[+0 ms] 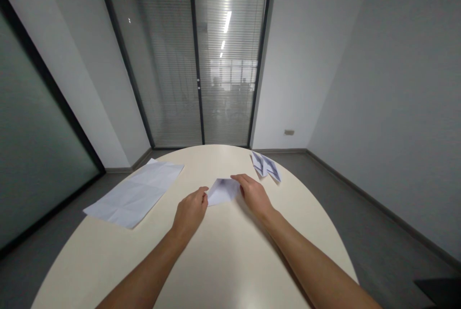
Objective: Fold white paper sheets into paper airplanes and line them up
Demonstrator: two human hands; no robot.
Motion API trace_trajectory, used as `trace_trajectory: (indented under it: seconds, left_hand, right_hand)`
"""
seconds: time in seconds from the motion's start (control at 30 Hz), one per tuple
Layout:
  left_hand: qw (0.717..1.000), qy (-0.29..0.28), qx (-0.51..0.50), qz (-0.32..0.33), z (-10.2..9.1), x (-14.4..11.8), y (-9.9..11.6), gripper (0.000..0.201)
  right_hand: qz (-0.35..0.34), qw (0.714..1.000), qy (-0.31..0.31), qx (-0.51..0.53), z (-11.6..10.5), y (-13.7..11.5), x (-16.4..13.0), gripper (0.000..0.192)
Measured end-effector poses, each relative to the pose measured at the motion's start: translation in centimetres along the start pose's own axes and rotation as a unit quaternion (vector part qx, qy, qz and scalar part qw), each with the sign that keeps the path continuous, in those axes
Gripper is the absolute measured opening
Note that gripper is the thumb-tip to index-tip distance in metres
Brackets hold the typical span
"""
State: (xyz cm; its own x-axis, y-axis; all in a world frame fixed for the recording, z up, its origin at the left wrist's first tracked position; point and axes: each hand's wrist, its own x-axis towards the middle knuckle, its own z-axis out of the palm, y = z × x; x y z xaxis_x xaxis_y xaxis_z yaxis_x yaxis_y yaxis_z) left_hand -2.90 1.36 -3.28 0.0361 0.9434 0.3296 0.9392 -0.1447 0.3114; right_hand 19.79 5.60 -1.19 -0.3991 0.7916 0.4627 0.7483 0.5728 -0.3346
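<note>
Two hands: I see both of them meeting at one small folded paper (222,190) near the middle of the round table (223,261).
Left hand: my left hand (189,212) sits at the paper's near-left corner, fingers curled in, thumb and fingertips touching that corner; I cannot tell whether it truly pinches the edge or only presses it down.
Right hand: my right hand (254,194) lies over the paper's right end, fingers held together and stretched flat toward the left, palm down on the sheet.
Paper position: it rests on the tabletop between the two hands, touching both, slightly beyond the table's centre.
Long axis: I read it as running left to right across my view, from one hand to the other.
Pointing: the far edge rises to a blunt peak that aims away from me, toward the glass doors (190,59); the broad base faces me.
Flat sheet: one creased, unfolded sheet (135,193) lies at the left rim, well apart from the hands, its long side slanting from near-left to far-right.
Finished folds: two small folded pieces (265,166) lie together at the far-right rim, just beyond my right hand, not touching it.
</note>
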Motion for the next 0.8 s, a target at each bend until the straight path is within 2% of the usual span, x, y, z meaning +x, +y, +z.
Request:
trace_trajectory:
  seconds: [0.2,0.37,0.53,0.7,0.8]
  left_hand:
    - [0.991,0.002,-0.132,-0.026,0.8,-0.4,0.2,0.037]
    - [0.985,-0.013,-0.174,-0.002,1.5,-0.4,0.0,0.047]
    - [0.982,0.027,-0.181,0.035,2.5,-0.3,-0.7,0.054]
    - [0.979,0.096,-0.145,0.103,3.4,-0.3,-1.6,0.057]
    - [0.979,0.07,-0.143,0.125,3.6,-0.3,-1.8,0.054]
  right_hand:
    - [-0.034,0.998,0.043,0.032,0.4,-0.2,-0.1,0.057]
    - [-0.09,0.994,0.022,0.056,1.1,-0.5,-0.2,0.053]
    - [-0.111,0.99,-0.036,0.084,1.7,-0.8,-0.6,0.065]
    - [-0.101,0.984,-0.107,0.099,1.8,-1.1,-0.8,0.065]
    - [-0.118,0.976,-0.144,0.116,1.9,-1.0,-0.9,0.066]
